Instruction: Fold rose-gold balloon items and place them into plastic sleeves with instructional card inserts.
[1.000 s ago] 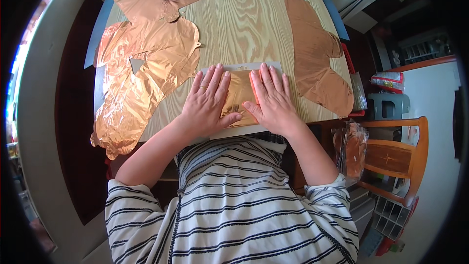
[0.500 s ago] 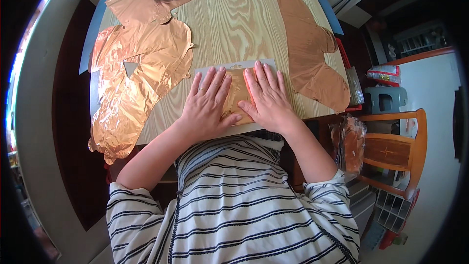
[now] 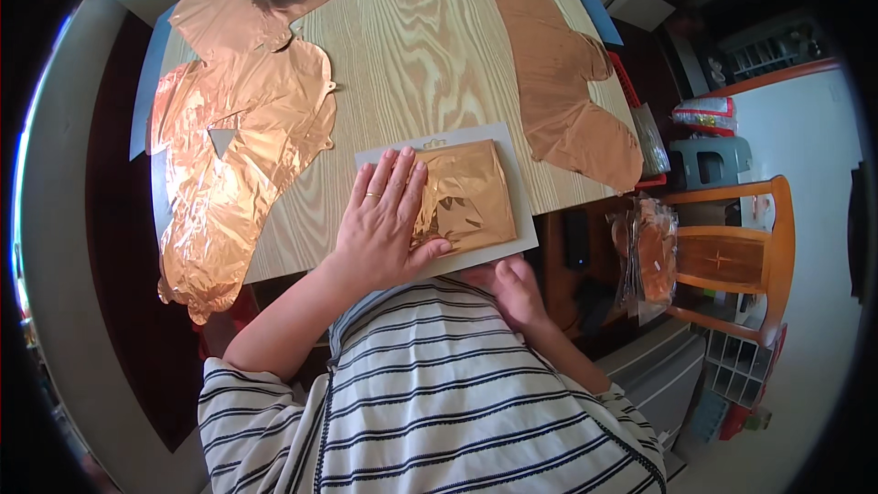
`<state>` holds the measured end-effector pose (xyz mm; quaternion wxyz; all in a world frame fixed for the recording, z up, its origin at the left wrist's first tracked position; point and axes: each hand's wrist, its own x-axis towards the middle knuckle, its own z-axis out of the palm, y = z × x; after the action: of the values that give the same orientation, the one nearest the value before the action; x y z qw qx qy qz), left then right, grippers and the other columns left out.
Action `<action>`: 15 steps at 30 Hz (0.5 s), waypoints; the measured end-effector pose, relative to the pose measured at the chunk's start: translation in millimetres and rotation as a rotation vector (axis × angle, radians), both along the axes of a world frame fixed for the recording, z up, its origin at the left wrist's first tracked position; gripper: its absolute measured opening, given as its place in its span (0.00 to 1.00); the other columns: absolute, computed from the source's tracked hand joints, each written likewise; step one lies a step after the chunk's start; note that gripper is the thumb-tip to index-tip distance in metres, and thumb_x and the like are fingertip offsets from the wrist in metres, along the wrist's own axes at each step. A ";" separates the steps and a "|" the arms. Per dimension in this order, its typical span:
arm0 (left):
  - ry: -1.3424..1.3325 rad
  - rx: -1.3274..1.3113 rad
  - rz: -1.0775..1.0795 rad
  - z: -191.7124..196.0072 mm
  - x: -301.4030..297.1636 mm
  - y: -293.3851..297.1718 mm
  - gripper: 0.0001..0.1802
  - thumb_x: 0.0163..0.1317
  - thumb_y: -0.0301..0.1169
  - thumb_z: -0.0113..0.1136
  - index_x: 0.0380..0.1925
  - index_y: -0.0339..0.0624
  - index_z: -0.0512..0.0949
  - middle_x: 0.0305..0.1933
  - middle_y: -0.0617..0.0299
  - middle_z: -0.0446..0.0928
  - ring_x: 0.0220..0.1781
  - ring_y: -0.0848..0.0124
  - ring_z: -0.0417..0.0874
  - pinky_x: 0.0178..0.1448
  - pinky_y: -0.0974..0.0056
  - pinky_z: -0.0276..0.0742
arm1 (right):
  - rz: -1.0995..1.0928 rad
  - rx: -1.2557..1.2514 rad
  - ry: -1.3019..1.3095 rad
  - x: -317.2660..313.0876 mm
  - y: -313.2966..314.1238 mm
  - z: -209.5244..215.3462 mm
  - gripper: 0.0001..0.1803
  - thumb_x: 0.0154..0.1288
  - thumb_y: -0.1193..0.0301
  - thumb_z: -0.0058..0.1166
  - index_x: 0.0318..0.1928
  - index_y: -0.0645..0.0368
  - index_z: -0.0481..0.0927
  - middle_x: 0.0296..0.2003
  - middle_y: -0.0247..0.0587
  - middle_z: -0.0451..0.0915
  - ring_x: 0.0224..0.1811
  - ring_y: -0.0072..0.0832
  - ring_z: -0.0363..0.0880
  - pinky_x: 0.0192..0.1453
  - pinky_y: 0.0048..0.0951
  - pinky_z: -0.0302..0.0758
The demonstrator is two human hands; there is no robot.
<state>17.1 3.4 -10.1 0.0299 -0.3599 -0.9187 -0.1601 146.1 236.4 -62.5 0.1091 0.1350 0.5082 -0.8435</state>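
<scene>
My left hand (image 3: 384, 220) lies flat, fingers stretched out, on the left part of a folded copper-coloured foil balloon (image 3: 471, 197). The folded foil rests on a pale card (image 3: 522, 220) with a hanging hole in its top edge, at the table's near edge. My right hand (image 3: 519, 295) is off the card, just below its near edge and close to my striped shirt. Its thumb shows, but its other fingers are mostly hidden, so I cannot see whether they hold anything. A large shiny copper foil balloon (image 3: 247, 146) lies spread at the left, partly over the table edge.
Another flat copper foil balloon (image 3: 558, 73) lies along the right side of the wood-grain table (image 3: 416, 55). Right of the table, plastic-bagged foil pieces (image 3: 654, 256) hang by a wooden chair (image 3: 732, 256). A grey stool (image 3: 709, 162) stands behind it.
My right hand has lifted off the folded foil and moved down to the card's near edge, uncovering the foil's right side. The left hand stays flat on it. The view has shifted slightly.
</scene>
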 end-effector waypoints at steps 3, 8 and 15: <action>-0.005 0.001 0.010 1.1 5.4 1.9 0.54 0.68 0.68 0.47 0.75 0.28 0.59 0.80 0.37 0.55 0.84 0.43 0.52 0.83 0.40 0.43 | -0.130 -0.254 -0.073 -18.7 -38.7 27.9 0.23 0.77 0.58 0.55 0.61 0.63 0.74 0.47 0.41 0.82 0.44 0.29 0.84 0.46 0.33 0.83; 0.019 0.059 0.000 2.7 10.0 -1.7 0.52 0.69 0.66 0.49 0.75 0.29 0.58 0.80 0.37 0.57 0.83 0.43 0.54 0.83 0.42 0.44 | -0.233 0.039 -0.157 -32.8 -52.8 39.7 0.19 0.77 0.63 0.56 0.60 0.61 0.75 0.47 0.38 0.82 0.40 0.21 0.83 0.32 0.24 0.83; -0.224 0.317 0.118 37.0 -26.0 -11.8 0.32 0.66 0.49 0.64 0.63 0.39 0.76 0.67 0.45 0.73 0.68 0.47 0.75 0.72 0.48 0.70 | -0.234 0.064 -0.008 -24.0 -49.8 28.9 0.10 0.77 0.69 0.57 0.47 0.63 0.83 0.38 0.32 0.83 0.39 0.18 0.80 0.38 0.23 0.78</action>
<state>-8.9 -8.4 26.9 -0.0069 -0.2760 -0.8991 -0.3397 122.1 186.6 -33.6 0.0076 0.1999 0.5152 -0.8334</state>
